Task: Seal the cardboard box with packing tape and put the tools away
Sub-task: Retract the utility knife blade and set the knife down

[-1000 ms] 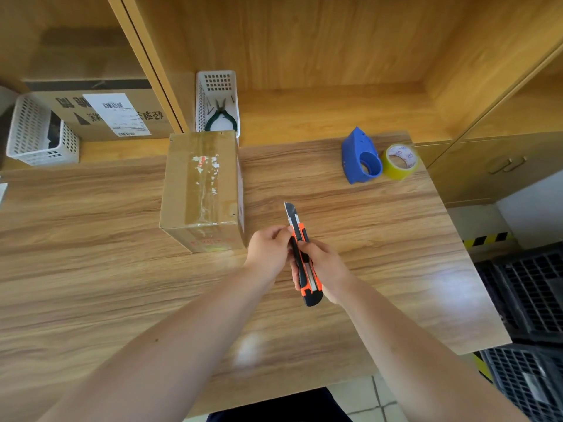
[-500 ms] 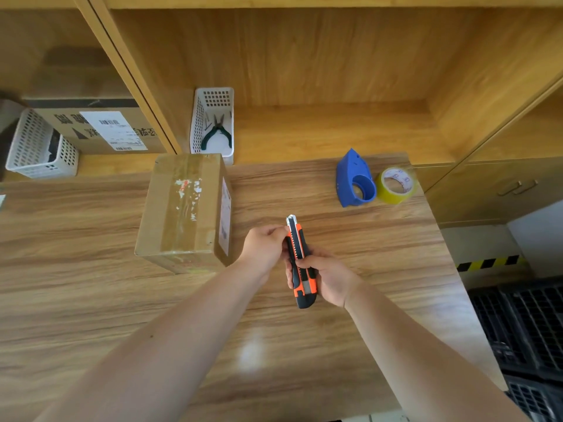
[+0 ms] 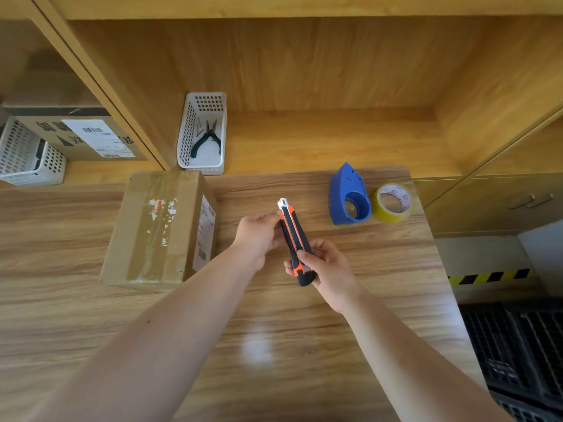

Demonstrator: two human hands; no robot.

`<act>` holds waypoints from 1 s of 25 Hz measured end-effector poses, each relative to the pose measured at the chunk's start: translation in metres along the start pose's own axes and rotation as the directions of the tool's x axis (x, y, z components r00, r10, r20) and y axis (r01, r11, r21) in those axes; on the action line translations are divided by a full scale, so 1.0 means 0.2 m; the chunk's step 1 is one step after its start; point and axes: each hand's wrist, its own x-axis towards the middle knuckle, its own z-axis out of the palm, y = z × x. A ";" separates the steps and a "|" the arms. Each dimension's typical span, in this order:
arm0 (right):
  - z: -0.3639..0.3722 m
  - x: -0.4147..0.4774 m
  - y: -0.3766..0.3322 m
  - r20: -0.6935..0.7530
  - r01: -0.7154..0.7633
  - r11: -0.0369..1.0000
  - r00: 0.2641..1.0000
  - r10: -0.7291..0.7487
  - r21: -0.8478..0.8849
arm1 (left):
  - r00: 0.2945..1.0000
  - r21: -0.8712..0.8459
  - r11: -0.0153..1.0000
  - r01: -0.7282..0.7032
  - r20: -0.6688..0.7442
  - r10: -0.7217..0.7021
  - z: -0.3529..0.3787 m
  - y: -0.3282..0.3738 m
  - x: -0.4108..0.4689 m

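A cardboard box [image 3: 158, 226] with clear tape along its top seam lies on the wooden table [image 3: 91, 315], left of my hands. Both hands hold an orange and black utility knife [image 3: 294, 239] above the table's middle. My right hand [image 3: 327, 269] grips its lower handle. My left hand [image 3: 259, 233] pinches its upper part near the tip. No blade shows past the white tip. A blue tape dispenser [image 3: 348, 196] and a yellow tape roll [image 3: 393, 202] sit at the table's far right.
A white basket [image 3: 190, 132] holding green-handled pliers [image 3: 207, 138] stands on the shelf behind the box. Another white basket [image 3: 27, 153] and a labelled carton [image 3: 82, 135] sit in the left shelf bay. Black crates [image 3: 515, 336] lie on the floor at right.
The blade that stuck out of the knife a second ago no longer shows. My head has tilted, so the table objects appear lower and the shelf fills more of the view.
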 end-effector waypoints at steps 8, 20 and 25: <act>-0.10 0.09 -0.03 -0.119 0.060 0.998 0.991 -0.057 0.022 | 0.999 -0.031 0.999 0.021 -0.028 -0.022 0.18 0.08 0.18; -0.18 0.31 -0.05 -0.246 0.029 0.999 0.969 -0.036 -0.031 | 0.976 -0.034 0.980 0.195 0.107 -0.190 0.29 0.09 0.37; -0.22 0.41 -0.04 -0.288 -0.034 0.993 0.958 0.001 -0.110 | 0.962 -0.057 0.970 0.235 0.157 -0.224 0.30 0.08 0.46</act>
